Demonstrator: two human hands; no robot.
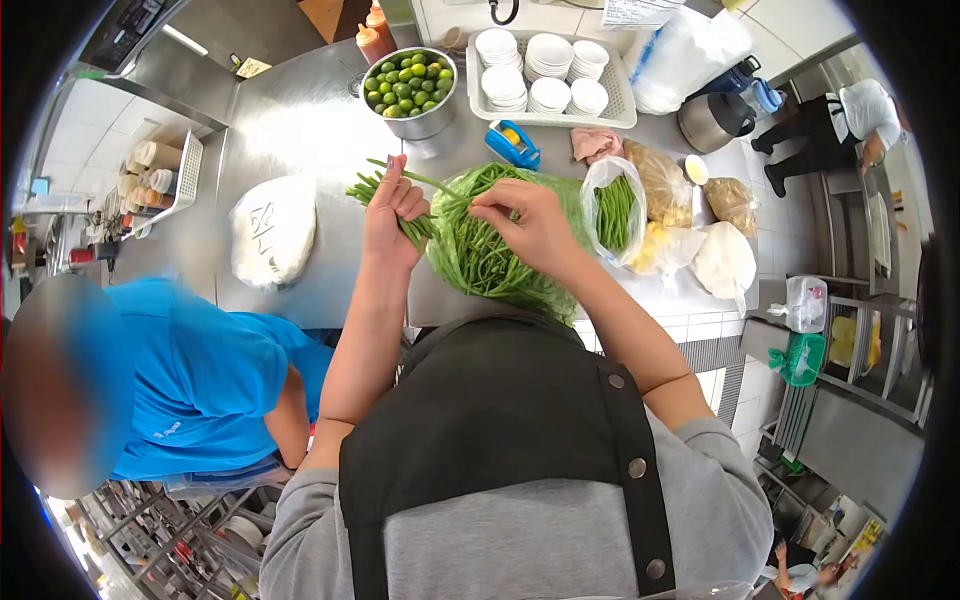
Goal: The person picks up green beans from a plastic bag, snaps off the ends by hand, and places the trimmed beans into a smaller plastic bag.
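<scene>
My left hand [396,205] is closed around a bunch of green beans [370,188], whose ends stick out on both sides of the fist. One long bean reaches from it toward my right hand [525,222]. The fingers of that hand are pinched together; whether they grip a bean tip is too small to tell. Below both hands an open green plastic bag [540,283] lies on the steel counter, full of loose green beans [478,245]. Just right of it stands a clear bag of straighter green beans [614,212].
Behind are a steel pot of limes [408,90], a blue tape dispenser [512,146] and a white basket [625,110] of stacked white cups. Bagged foods [660,185] crowd the right side. A white bag [273,232] lies left, near a person in blue [200,370].
</scene>
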